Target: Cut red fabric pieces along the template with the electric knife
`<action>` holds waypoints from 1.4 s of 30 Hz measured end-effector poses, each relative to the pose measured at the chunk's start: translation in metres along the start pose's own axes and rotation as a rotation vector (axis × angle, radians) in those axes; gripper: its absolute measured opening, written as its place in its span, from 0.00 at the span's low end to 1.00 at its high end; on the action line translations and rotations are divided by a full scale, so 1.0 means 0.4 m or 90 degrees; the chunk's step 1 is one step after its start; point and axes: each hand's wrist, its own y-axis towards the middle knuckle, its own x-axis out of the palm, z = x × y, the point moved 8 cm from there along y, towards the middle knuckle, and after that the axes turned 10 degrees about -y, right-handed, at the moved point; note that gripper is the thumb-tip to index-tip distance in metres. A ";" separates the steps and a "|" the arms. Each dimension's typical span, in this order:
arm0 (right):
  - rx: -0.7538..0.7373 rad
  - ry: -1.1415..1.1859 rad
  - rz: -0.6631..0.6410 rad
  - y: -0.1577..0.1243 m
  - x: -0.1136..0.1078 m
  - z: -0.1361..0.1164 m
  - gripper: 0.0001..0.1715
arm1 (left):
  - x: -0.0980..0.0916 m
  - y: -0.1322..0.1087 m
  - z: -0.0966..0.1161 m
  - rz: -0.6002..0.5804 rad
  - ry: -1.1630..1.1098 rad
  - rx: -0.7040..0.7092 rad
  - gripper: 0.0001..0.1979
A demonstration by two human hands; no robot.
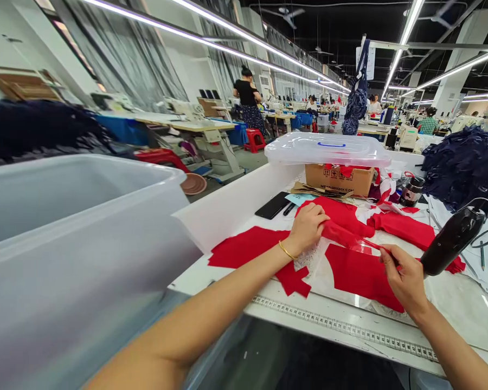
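Observation:
A red fabric piece (344, 234) is stretched between my two hands, just above the table. My left hand (309, 226), with a gold bangle at the wrist, pinches its left end. My right hand (404, 276) grips the narrow right end between thumb and fingers. Below it lies a flat red cut panel (361, 273), partly behind my right hand. Under my left wrist is another red cut panel (248, 246) with a notched end. More red cloth (406, 228) lies bunched behind the hands.
A large pale plastic bin (85, 227) stands at the left. A tape measure (329, 323) runs along the table's front edge. Behind are a black phone (271, 206), a cardboard box (339, 180) under a clear lid (327, 147), and a dark jar (412, 190). A black device (453, 241) rises at the right.

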 end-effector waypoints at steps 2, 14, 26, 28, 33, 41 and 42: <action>-0.008 -0.012 0.023 -0.029 -0.057 -0.002 0.14 | -0.046 -0.023 0.049 -0.040 -0.024 0.009 0.13; -0.052 -0.236 0.094 -0.163 -0.211 0.040 0.14 | 0.006 -0.165 0.222 -0.482 -0.394 -0.153 0.11; 0.091 -0.376 -0.177 -0.189 -0.045 0.235 0.24 | 0.159 0.030 -0.030 -0.178 -0.088 -0.140 0.08; 0.091 -0.365 -0.185 -0.195 -0.038 0.243 0.25 | 0.174 0.068 -0.054 -0.153 -0.060 -0.140 0.09; 0.092 -0.346 -0.171 -0.201 -0.037 0.246 0.27 | 0.226 0.136 -0.081 -0.110 -0.024 -0.155 0.12; 0.089 -0.320 -0.163 -0.202 -0.037 0.229 0.24 | 0.213 0.226 -0.093 -0.004 0.011 -0.183 0.06; 0.090 -0.320 -0.161 -0.201 -0.038 0.225 0.25 | 0.198 0.237 -0.096 0.023 0.015 -0.188 0.04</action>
